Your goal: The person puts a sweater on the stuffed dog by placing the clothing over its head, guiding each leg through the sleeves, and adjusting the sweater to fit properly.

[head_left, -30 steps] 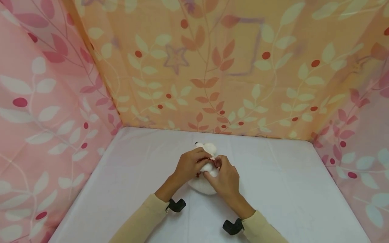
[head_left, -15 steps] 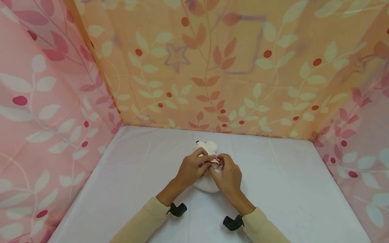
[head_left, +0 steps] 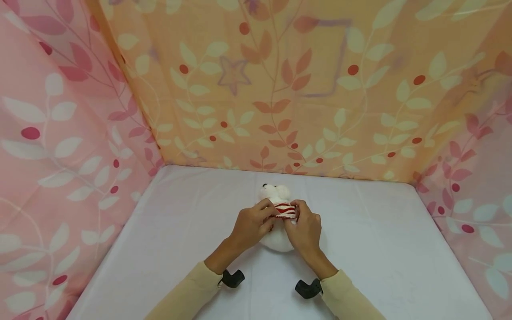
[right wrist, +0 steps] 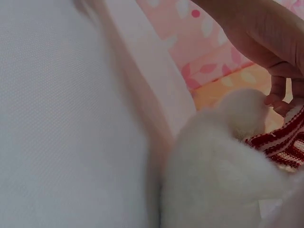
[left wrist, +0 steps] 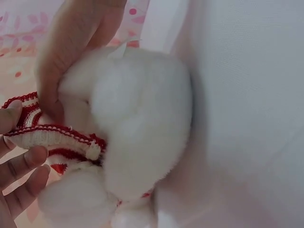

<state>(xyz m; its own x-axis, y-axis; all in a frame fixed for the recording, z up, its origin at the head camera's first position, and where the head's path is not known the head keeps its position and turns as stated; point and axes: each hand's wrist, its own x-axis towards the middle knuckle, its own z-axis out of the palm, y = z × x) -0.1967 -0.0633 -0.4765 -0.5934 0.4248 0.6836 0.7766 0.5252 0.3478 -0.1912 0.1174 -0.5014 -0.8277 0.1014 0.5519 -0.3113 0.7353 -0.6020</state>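
Note:
A white plush toy (head_left: 276,193) with a small black nose sits on the table, its back towards me. Around its upper body is a red-and-white striped knitted garment (head_left: 285,210). My left hand (head_left: 250,226) pinches the garment's left side. In the left wrist view, its fingertips (left wrist: 34,156) hold the knit's red edge away from the fur. On the other side, my right hand (head_left: 306,226) pinches the garment's right edge, thumb low against the toy's back. The toy's front is hidden in the head view.
A white cloth covers the table (head_left: 192,209). Pink leaf-patterned curtains (head_left: 56,178) stand at left and right, and an orange one (head_left: 224,102) closes the back. Black curved pieces (head_left: 233,278) are fixed at both wrists.
The striped back of the garment has come into view, spread flatter between the hands and lower on the toy. Both hands have shifted slightly right, along with the toy.

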